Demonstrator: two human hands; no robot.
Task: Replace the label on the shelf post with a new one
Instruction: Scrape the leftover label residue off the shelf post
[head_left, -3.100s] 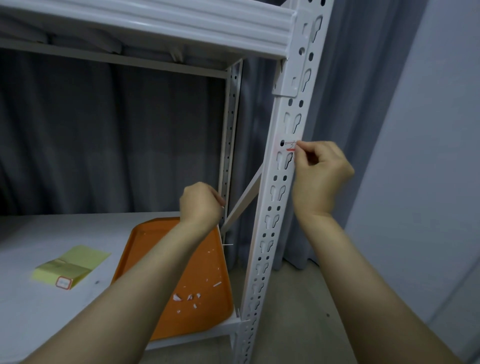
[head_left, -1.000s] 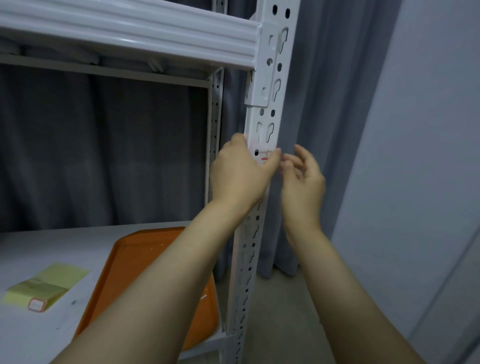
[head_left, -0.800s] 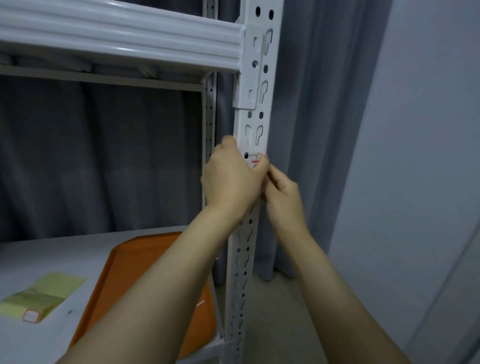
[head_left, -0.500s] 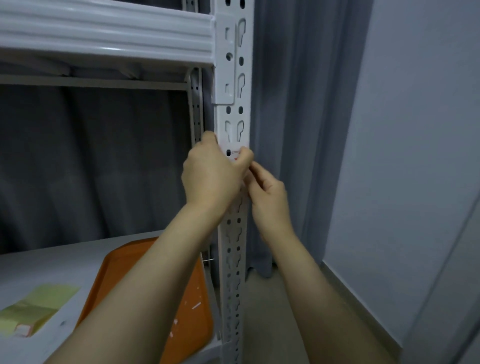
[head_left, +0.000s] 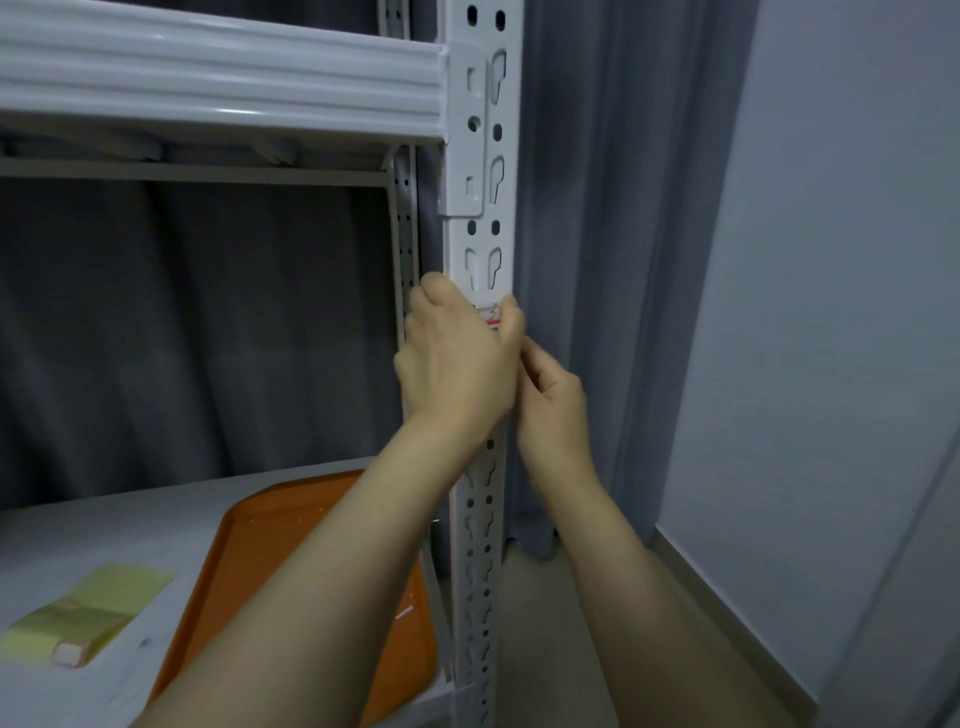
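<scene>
Left hand (head_left: 457, 364) now around shelf post (head_left: 511, 218), over label (head_left: 489, 314)

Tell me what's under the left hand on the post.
A white label with red marks peeks out at the top of the left hand, on the shelf post. The hand hides the rest and the fingertips of the right hand.

Smooth white painted metal, punched, slight sheen: shelf post (head_left: 480, 249), centre. Same metal, ribbed, glossy highlights: beam (head_left: 218, 83) at 10 o'clock. Matt paper, white with red print: label (head_left: 488, 315) on the post. Smooth orange plastic: tray (head_left: 270, 525) at 7 o'clock. Matt grey cloth, folded: curtain (head_left: 208, 322) at 9 o'clock. Matt yellow paper: sheets (head_left: 98, 608) at 8 o'clock.
</scene>
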